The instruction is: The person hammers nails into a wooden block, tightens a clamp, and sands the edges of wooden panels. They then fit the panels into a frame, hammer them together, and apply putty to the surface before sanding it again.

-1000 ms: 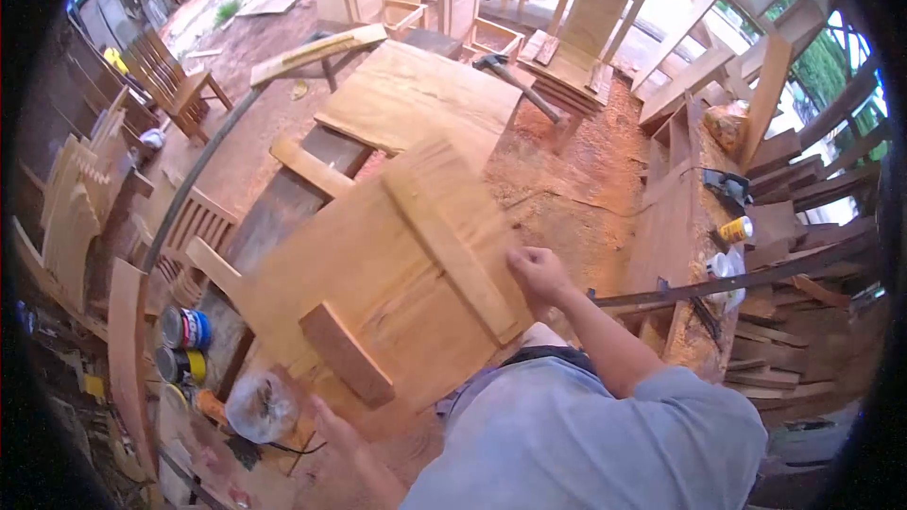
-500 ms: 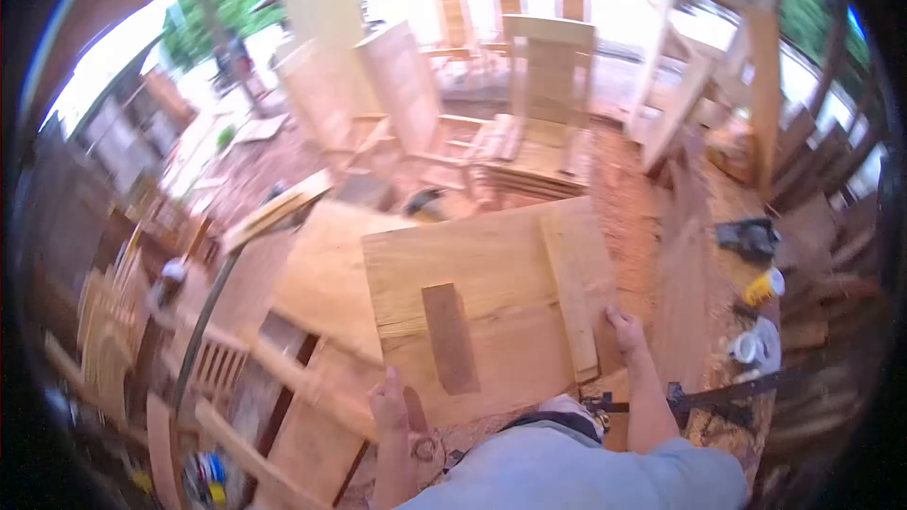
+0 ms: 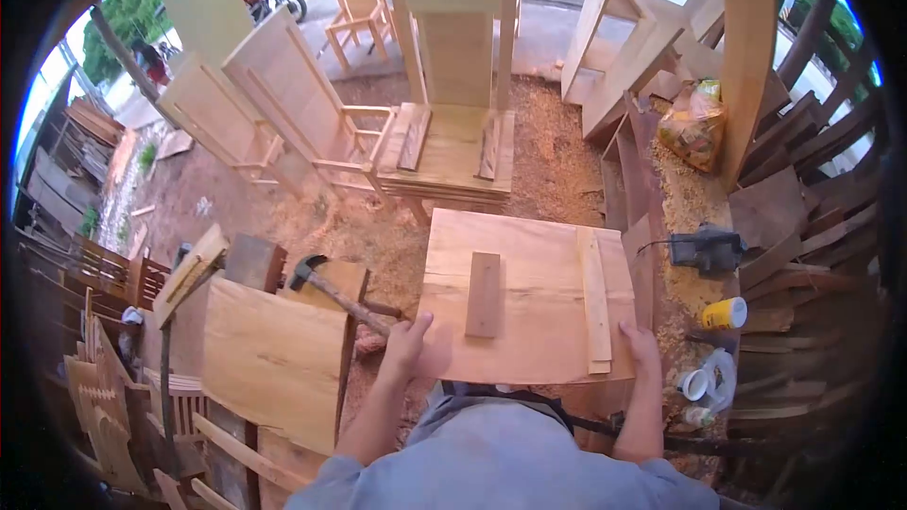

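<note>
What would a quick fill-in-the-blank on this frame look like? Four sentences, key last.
The left hand and right hand hold a wooden panel bearing ____ (number) wooden strips.
The paler strip lies nearer the ____ hand.
In the picture, the hammer lies to the ____ of the held panel.
The container between the dark tool and the white cup is mostly ____ in colour.
Missing words: two; right; left; yellow.

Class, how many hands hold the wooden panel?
2: the left hand at the panel's left edge, the right hand at its right edge. No third hand shows there.
</note>
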The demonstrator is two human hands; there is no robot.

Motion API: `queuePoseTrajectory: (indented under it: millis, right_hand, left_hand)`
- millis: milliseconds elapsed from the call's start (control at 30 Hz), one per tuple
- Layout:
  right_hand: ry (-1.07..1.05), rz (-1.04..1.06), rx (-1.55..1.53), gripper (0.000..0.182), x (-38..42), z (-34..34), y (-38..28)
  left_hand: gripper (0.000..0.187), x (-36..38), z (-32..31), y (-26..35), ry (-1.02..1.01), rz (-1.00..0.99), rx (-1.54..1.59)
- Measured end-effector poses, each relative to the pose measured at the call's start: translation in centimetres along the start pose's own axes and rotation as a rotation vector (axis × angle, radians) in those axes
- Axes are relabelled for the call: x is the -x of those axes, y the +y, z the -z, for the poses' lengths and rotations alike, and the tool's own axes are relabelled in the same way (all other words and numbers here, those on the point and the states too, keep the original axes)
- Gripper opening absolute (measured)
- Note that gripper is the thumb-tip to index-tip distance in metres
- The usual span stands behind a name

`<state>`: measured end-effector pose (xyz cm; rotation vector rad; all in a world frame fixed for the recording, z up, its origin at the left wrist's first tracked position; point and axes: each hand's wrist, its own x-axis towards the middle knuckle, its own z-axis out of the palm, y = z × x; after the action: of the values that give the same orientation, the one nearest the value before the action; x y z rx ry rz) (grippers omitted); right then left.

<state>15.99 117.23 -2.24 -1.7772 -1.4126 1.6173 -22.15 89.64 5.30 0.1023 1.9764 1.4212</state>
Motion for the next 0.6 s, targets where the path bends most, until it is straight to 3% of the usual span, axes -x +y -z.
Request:
queuePoseTrajectory:
  millis: [133,200,333,400,467,600]
  right_hand:
    - [0.066,-0.018,0.092,0.050,-6.0,-0.8,0.9]
    - [0.081,-0.132,0.082,0.046,-5.9,-4.7,-4.6]
    - [0.115,-0.069,0.079,0.047,-11.3,-12.1,-10.4]
    - [0.057,-0.067,-0.081,0.049,-14.9,-16.0,-12.6]
    - [0.077,-0.118,-0.002,0.052,-17.5,-20.3,-15.8]
    - [0.121,-0.039,0.094,0.052,-26.6,-27.9,-15.5]
  left_hand:
    - [0.054,-8.2,-1.7,1.7,-0.085,0.080,-0.150]
    - [0.056,-14.1,-2.2,0.8,-0.073,0.107,-0.194]
    - [0.063,-26.3,-2.4,0.6,0.007,0.128,-0.291]
    - [0.067,-29.4,-2.2,5.0,0.017,0.194,-0.319]
    - [0.072,-33.4,-1.3,5.9,0.108,0.119,-0.417]
    - [0.076,-44.3,0.7,5.3,0.207,0.119,-0.540]
